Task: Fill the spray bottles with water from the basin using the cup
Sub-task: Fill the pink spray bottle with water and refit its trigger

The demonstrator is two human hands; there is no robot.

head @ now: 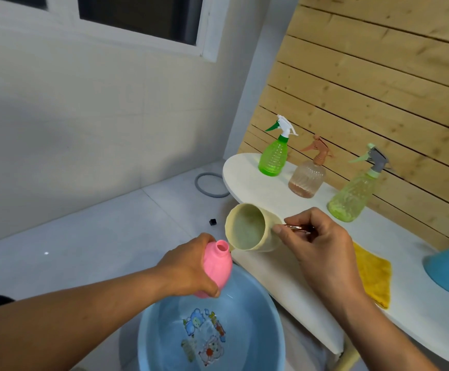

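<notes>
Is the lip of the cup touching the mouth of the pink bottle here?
Cannot tell. In the head view the tilted cup has its lower lip right beside the pink bottle at the open neck, but the view shows neither contact nor a gap.

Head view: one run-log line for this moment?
left hand holds pink bottle, uncapped | right hand tilts cup at its mouth | above basin

Glossy plastic basin (269, 311) — rough wooden slats (378, 76)

no legible txt; basin (148, 341) has cartoons only.
</notes>
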